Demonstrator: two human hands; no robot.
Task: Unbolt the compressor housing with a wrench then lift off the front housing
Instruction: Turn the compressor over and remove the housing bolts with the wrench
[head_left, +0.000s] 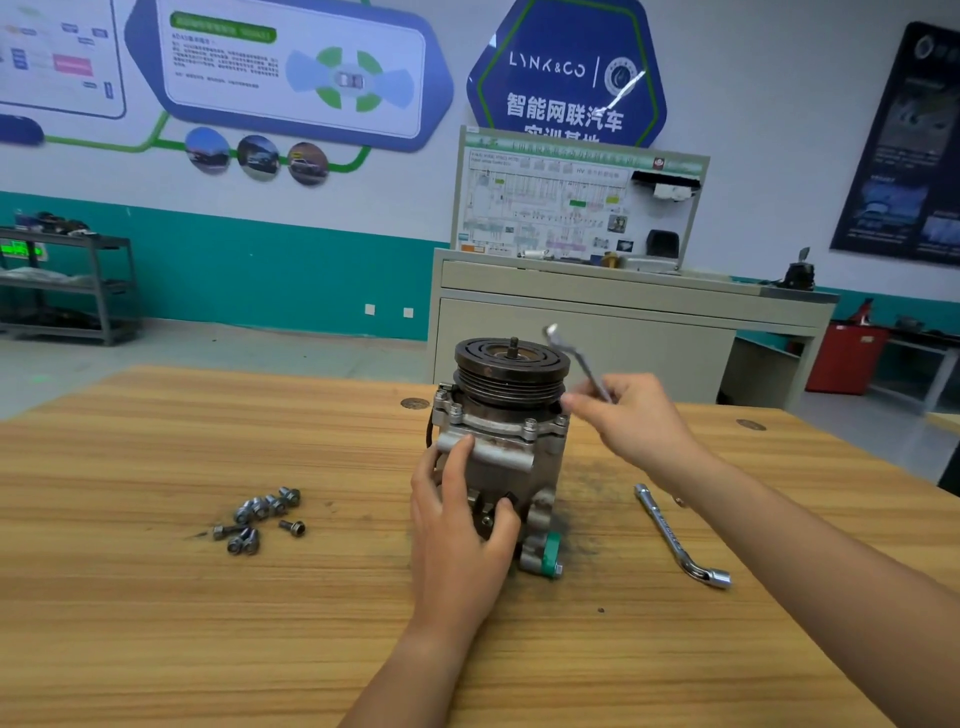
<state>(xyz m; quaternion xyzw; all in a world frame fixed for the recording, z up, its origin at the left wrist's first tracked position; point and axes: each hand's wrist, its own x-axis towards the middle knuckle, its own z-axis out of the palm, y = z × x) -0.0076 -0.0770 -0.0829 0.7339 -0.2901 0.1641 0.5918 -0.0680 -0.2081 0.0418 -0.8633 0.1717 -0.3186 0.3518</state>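
The grey metal compressor (511, 447) stands upright in the middle of the wooden table (208, 623), its black pulley (511, 371) on top. Bolts (530, 427) sit in the flange under the pulley. My left hand (462, 525) grips the front of the compressor body, thumb and fingers wrapped round it. My right hand (631, 421) hovers beside the pulley's right side and holds a slim silver wrench (574, 358), whose free end points up and to the left, above the pulley rim.
Several loose bolts (260, 514) lie in a heap left of the compressor. An L-shaped socket wrench (675, 535) lies on the table to the right. Dark grime marks the wood around the compressor. A beige cabinet (597, 332) with a wiring board stands behind the table.
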